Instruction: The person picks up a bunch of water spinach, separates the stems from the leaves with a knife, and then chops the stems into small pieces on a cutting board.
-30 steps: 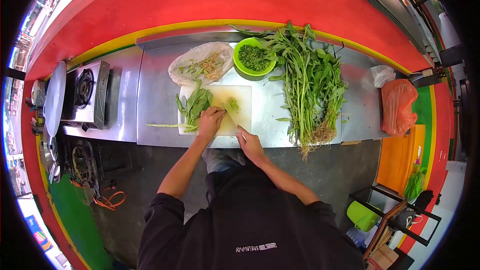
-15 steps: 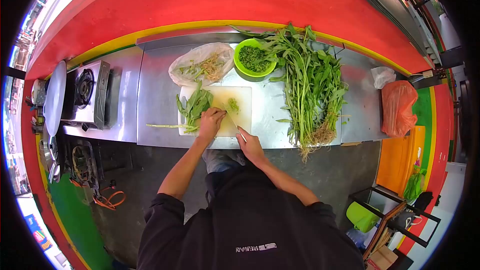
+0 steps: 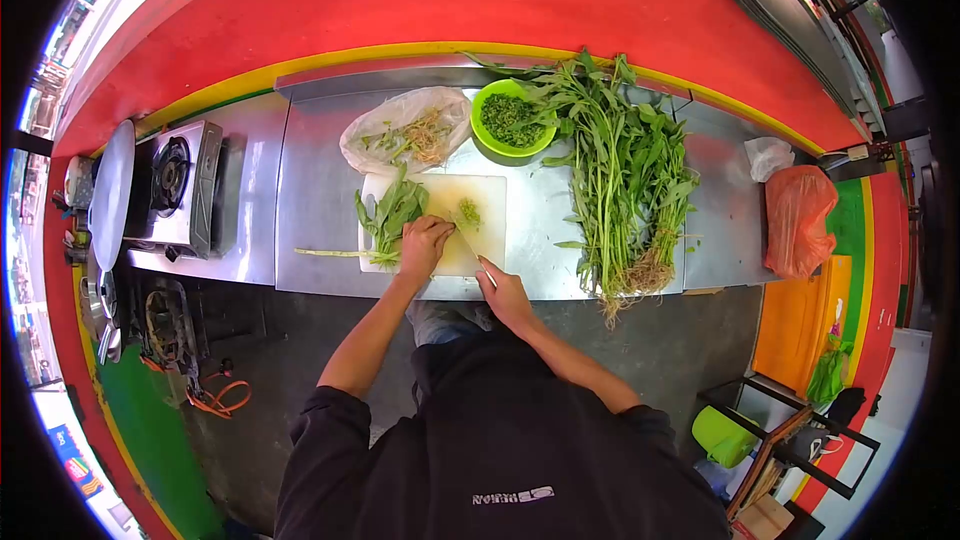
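Observation:
On the white cutting board (image 3: 488, 258), my left hand (image 3: 424, 244) is closed around the stems of some leafy greens (image 3: 393, 212), whose leaves lie at its left. My right hand (image 3: 504, 294) grips the handle of a knife (image 3: 468, 245) at the board's front edge. The blade points up and left, its tip close to my left fingertips. Small chopped green pieces (image 3: 468, 211) lie in a pile just beyond the blade. One long pale stem (image 3: 330, 253) sticks out past the board's left side.
A plastic bag (image 3: 360, 140) with root trimmings lies behind the board. Beside it stands a green bowl (image 3: 512, 148) of chopped greens. A large heap of rooted greens (image 3: 625, 170) covers the right. A gas stove (image 3: 180, 185) stands left; an orange-red bag (image 3: 798, 220) sits far right.
The whole view has shifted very slightly. Both hands, the knife and the greens keep nearly the same positions, and the chopped pile looks about the same.

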`<state>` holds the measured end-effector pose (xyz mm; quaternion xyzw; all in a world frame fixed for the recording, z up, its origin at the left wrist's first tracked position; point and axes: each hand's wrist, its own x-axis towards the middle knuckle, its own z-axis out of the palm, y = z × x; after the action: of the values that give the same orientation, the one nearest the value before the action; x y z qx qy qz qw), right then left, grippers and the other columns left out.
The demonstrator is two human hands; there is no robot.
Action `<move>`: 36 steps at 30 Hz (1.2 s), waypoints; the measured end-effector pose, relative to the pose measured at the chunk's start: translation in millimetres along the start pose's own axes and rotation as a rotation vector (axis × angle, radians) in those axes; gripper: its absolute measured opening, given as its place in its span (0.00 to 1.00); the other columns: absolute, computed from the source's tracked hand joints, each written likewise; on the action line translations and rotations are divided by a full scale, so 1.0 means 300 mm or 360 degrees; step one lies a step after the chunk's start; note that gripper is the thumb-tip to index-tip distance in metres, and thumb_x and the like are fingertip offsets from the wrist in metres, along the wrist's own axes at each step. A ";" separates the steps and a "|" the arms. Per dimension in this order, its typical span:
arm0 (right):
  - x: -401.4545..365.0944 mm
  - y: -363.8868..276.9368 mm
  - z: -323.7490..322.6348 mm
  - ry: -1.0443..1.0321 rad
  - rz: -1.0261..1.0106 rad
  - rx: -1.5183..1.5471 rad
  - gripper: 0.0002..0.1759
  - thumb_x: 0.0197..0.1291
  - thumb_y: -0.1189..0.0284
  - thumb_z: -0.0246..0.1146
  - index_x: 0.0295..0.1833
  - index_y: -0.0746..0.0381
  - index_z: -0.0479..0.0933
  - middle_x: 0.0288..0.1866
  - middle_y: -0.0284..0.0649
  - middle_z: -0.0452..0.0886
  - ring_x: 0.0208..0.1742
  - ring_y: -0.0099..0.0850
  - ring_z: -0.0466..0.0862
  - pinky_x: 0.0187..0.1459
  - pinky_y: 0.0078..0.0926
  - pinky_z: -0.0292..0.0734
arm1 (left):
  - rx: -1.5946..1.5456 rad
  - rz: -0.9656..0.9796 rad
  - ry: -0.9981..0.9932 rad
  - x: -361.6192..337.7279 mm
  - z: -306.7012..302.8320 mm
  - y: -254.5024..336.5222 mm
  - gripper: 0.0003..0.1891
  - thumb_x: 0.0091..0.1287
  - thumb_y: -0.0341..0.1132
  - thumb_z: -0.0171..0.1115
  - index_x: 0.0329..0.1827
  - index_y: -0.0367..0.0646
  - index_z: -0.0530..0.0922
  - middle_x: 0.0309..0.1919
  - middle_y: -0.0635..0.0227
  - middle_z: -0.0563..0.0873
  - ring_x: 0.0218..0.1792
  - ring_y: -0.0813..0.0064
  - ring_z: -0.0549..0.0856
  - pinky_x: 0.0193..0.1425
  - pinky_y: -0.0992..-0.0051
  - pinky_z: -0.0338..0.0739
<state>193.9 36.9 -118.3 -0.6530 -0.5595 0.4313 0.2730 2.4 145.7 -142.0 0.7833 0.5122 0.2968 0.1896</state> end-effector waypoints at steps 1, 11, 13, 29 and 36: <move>-0.004 0.005 0.001 0.0040 -0.0059 0.0024 0.22 0.74 0.66 0.62 0.68 0.64 0.79 0.31 0.64 0.82 0.33 0.58 0.87 0.36 0.46 0.79 | -0.0009 0.0003 0.0009 0.001 0.004 -0.003 0.05 0.66 0.32 0.72 0.42 0.46 0.91 0.38 0.70 0.89 0.41 0.66 0.86 0.49 0.64 0.73; 0.027 -0.021 0.000 0.0008 -0.0019 -0.0010 0.22 0.74 0.66 0.62 0.68 0.65 0.78 0.30 0.64 0.82 0.33 0.58 0.86 0.35 0.45 0.79 | -0.0034 0.0095 -0.0107 -0.002 -0.017 -0.002 0.09 0.67 0.28 0.69 0.48 0.44 0.89 0.41 0.66 0.87 0.45 0.62 0.86 0.48 0.61 0.76; 0.017 0.000 0.009 0.0050 -0.0099 0.0032 0.22 0.74 0.66 0.62 0.68 0.65 0.78 0.30 0.64 0.82 0.32 0.58 0.86 0.35 0.45 0.79 | -0.0042 0.0101 -0.0097 -0.005 -0.012 -0.016 0.09 0.67 0.27 0.69 0.48 0.43 0.89 0.41 0.65 0.87 0.45 0.61 0.85 0.48 0.61 0.76; 0.009 -0.007 -0.012 -0.0003 -0.0082 0.0002 0.22 0.74 0.66 0.62 0.68 0.65 0.78 0.35 0.65 0.83 0.38 0.60 0.87 0.39 0.47 0.80 | -0.0197 0.0025 -0.0050 -0.006 0.002 -0.007 0.08 0.67 0.27 0.68 0.46 0.42 0.90 0.38 0.64 0.87 0.41 0.58 0.84 0.50 0.60 0.77; 0.039 -0.008 0.009 0.0049 -0.0096 0.0007 0.22 0.73 0.65 0.62 0.67 0.63 0.79 0.31 0.64 0.82 0.36 0.62 0.85 0.38 0.53 0.79 | -0.0047 0.0050 -0.0076 -0.006 -0.024 0.016 0.09 0.66 0.27 0.69 0.47 0.43 0.90 0.40 0.64 0.88 0.43 0.60 0.85 0.48 0.62 0.76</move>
<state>190.5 48.5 -120.5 -0.6418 -0.5737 0.4140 0.2958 0.6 142.1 -134.2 0.7953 0.4907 0.2885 0.2087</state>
